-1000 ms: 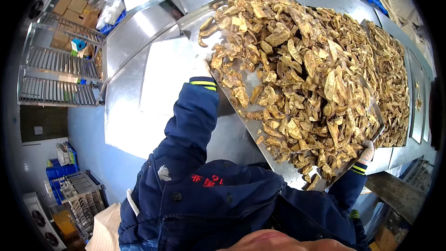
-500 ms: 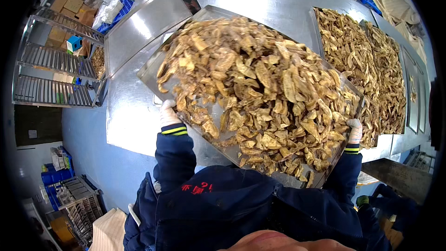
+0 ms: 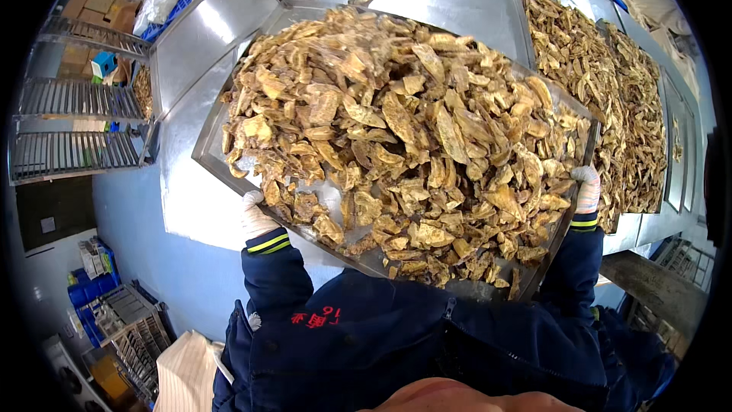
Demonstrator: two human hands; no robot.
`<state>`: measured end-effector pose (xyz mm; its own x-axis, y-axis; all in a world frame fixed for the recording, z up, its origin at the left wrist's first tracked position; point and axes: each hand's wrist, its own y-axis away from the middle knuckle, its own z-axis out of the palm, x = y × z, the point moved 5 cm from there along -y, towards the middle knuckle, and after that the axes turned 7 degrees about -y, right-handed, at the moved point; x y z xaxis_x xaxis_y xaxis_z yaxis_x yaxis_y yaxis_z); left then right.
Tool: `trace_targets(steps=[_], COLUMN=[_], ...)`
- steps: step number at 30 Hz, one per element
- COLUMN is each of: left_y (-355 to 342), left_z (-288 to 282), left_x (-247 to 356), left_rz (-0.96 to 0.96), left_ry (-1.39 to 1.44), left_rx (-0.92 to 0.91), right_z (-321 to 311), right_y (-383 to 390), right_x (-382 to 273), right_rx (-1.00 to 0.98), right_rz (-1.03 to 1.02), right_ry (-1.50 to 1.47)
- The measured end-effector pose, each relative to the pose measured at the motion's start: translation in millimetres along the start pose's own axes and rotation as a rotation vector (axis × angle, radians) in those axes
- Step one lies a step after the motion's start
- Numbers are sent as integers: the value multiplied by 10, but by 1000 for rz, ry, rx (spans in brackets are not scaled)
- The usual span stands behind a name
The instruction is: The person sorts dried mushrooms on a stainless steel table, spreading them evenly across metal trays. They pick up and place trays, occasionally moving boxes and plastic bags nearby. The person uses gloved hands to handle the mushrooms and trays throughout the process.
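Note:
I hold a large metal tray (image 3: 207, 154) heaped with dried yellow-brown slices (image 3: 396, 137) in front of my chest, above a steel table (image 3: 198, 38). My left hand (image 3: 255, 217), in a white glove, grips the tray's near left edge. On the tray's right edge, my right hand (image 3: 587, 189), also gloved, is closed around the rim. Both arms wear dark blue sleeves with yellow-striped cuffs. The slices cover most of the tray; bare metal shows near my left hand.
A second tray of the same dried slices (image 3: 610, 84) lies on the steel table to the right. Wire racks (image 3: 76, 122) stand at the left, with cardboard boxes (image 3: 84, 8) behind. Blue crates (image 3: 88, 305) and a metal rack sit on the floor at lower left.
The tray has swung left and levelled out in front of me, now lying wide across my view. Both hands stayed on its edges, and my left hand has moved further left.

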<state>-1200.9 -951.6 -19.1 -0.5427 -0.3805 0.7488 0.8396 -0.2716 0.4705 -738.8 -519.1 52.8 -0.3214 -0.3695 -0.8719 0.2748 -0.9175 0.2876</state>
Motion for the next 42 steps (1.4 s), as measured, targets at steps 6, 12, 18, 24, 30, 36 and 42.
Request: trace_targets(steps=[6,12,18,24,30,36,42], left_y=[283,42,-303,-426,-117,218,198], left_z=[-160,-999,-1214,-1392,-687,-1188,-1798], left_x=[87,13,-250,-280,-75,39,-401], left_rz=[151,142,7,-37,42,-27,-174], left_ry=[-122,0,-81,-134,-13,3,53], left_rx=[250,414,506,456,-4,9,188], right_z=[-208,1013,1334,1256,1982,4150,4107], right_y=[-1198,-1520,-1938,-1999,-2298,-2061,-3010], right_x=[265,619,1235,1326,61,495,1757], right_rx=[-271,-410,-327,-367,-207,-904,-1002], right_rz=[-272,-117,-73,119,-617,-468,-269], right_ry=[326,203,164,199,1337,2124,2214])
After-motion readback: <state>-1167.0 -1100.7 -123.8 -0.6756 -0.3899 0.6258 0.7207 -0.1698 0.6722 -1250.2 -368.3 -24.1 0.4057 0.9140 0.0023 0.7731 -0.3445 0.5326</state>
